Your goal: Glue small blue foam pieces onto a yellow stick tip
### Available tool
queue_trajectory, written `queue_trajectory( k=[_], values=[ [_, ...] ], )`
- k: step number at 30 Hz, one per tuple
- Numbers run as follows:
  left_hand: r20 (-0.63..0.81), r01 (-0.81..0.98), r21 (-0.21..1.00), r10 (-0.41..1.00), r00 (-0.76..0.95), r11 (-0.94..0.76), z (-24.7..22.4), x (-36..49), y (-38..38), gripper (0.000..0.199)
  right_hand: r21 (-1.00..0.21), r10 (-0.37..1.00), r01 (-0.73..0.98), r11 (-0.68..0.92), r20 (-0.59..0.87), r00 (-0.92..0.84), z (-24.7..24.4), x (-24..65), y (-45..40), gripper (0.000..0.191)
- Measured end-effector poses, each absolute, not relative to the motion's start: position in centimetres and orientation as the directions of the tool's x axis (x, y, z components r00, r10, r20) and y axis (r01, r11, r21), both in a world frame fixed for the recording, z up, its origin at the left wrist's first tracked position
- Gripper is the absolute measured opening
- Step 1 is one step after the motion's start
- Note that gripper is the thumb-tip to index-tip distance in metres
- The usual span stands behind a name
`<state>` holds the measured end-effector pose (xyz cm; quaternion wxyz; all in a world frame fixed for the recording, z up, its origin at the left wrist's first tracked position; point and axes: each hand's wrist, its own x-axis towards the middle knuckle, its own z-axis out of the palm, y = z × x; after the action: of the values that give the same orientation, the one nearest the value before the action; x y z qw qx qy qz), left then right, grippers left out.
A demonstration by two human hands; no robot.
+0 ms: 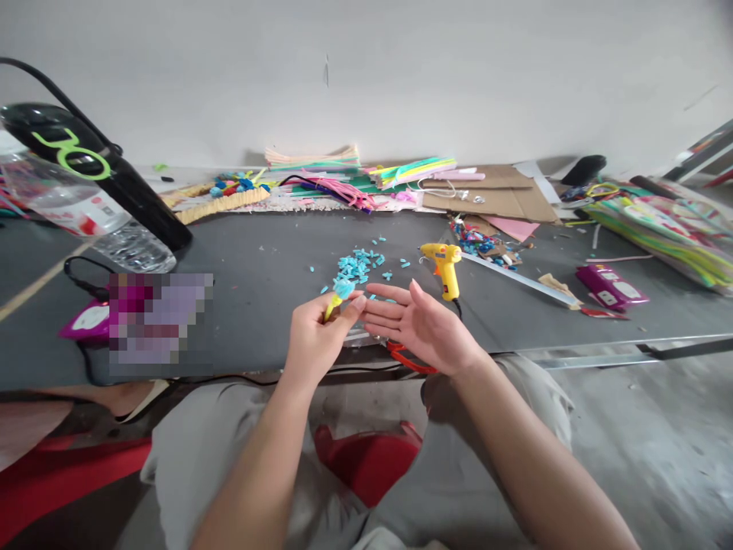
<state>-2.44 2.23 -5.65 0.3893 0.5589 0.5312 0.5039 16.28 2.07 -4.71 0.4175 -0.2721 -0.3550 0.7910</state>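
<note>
Seen from above, a person sits at a grey desk [257, 267] with both bare hands held over its near edge. The left hand [314, 336] is closed, pinching a short yellow stem [330, 308] between thumb and fingers; a light-blue fuzzy tip [343, 288] sits at its upper end. The right hand [432, 328] is open and turned palm up, fingers stretched toward the left thumb; whether the two hands touch is hard to tell.

Just beyond the fuzzy tip, a loose pile of small light-blue pieces [356, 265] is scattered on the desk. To the right of the pile lies a yellow glue gun [447, 267], its cord trailing toward the person. Red-handled scissors [409, 359] lie partly hidden beneath the right hand.

Along the wall are a pink bundle of pipe cleaners [347, 192], a yellow-and-green bundle [413, 172] and flat brown cardboard [504, 200]. At far left, a clear plastic bottle [80, 210] stands behind a black cylindrical object [146, 202] with green markings. Farther right are a long silver strip [521, 280], a purple packet [611, 289] and a clear bag [664, 237] of coloured lengths.
</note>
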Motion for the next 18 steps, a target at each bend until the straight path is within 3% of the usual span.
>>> queue_trajectory(
  k=[6,11,18],
  values=[
    [0.257,0.299,0.924,0.966,-0.027,-0.237,-5.91,-2.65,1.93,0.021,-0.728,0.837,-0.504,-0.465,-0.175,-0.519,-4.65,16.25,2.20,0.054],
    [0.260,0.355,0.909,0.962,-0.081,-0.216,-5.80,-2.77,1.81,0.028,-0.698,0.846,-0.544,-0.466,-0.171,-0.506,-4.51,16.19,2.23,0.053],
    [0.185,0.228,0.962,0.973,-0.140,-0.151,-5.93,-2.90,2.31,0.035,-0.731,0.893,-0.569,-0.376,-0.123,-0.432,-4.25,17.04,2.81,0.047]
  ],
)
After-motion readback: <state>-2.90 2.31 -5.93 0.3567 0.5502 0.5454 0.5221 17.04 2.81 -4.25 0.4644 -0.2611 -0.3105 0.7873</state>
